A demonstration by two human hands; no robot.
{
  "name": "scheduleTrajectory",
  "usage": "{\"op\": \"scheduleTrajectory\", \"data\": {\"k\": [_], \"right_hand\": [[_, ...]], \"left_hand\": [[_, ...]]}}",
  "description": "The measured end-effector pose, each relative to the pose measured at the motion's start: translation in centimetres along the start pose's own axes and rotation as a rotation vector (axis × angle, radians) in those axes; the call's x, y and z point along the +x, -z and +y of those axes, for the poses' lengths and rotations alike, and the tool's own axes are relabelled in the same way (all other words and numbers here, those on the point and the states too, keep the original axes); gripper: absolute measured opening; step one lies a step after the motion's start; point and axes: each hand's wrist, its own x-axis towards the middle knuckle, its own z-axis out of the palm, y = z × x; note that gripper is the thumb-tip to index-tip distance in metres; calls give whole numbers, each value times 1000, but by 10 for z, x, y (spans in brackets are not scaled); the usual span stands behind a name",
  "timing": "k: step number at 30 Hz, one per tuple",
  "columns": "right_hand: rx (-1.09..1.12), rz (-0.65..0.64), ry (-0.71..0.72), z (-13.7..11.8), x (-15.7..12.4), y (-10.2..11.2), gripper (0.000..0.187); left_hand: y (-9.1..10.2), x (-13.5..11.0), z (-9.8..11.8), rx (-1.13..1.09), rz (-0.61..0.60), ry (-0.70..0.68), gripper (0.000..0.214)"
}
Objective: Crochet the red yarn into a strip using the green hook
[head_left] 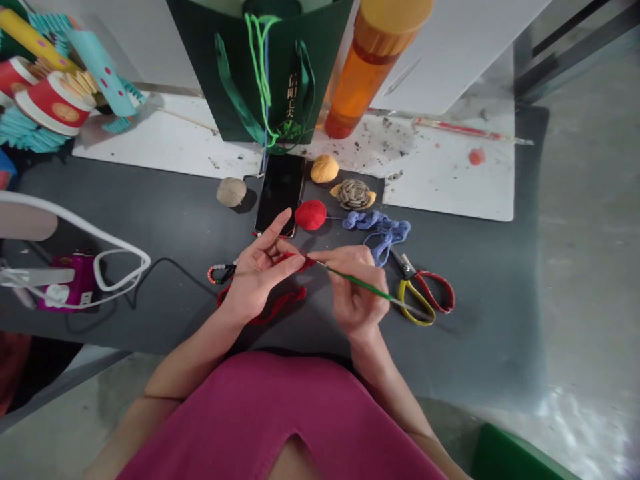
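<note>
Vertically, 信阳毛尖 (291,95) on bag (279,73) beyond hands (254,272) (359,290)

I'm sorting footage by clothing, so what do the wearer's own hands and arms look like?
The left hand and right hand are ungloved. Both forearms are bare, with no sleeve, watch or cable showing. The magenta top has a notched opening near the picture's bottom edge.
</note>
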Motion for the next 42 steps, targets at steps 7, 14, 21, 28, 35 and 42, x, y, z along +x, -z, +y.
{"op": "scheduleTrajectory", "data": {"k": [7, 14, 21, 28, 35, 42], "right_hand": [[-77, 52, 70, 0, -7, -7, 26], [53, 298, -356, -1, -12, -8, 8], [453, 125, -535, 8, -12, -14, 15], [328, 162, -367, -2, -10, -16, 6], [-56, 138, -36, -8, -7, -15, 18], [14, 289, -378, -11, -14, -17, 8]], "left_hand": [[-5, -2, -3, -280, -24, 329, 63], [-2, 0, -1, -286, -38, 344, 62], [-6, -3, -2, -164, -89, 223, 58], [-7, -4, -8, -9, -40, 4, 51], [-10, -4, -11, -124, 7, 113, 59], [-11, -4, -7, -206, -9, 198, 73]]}}
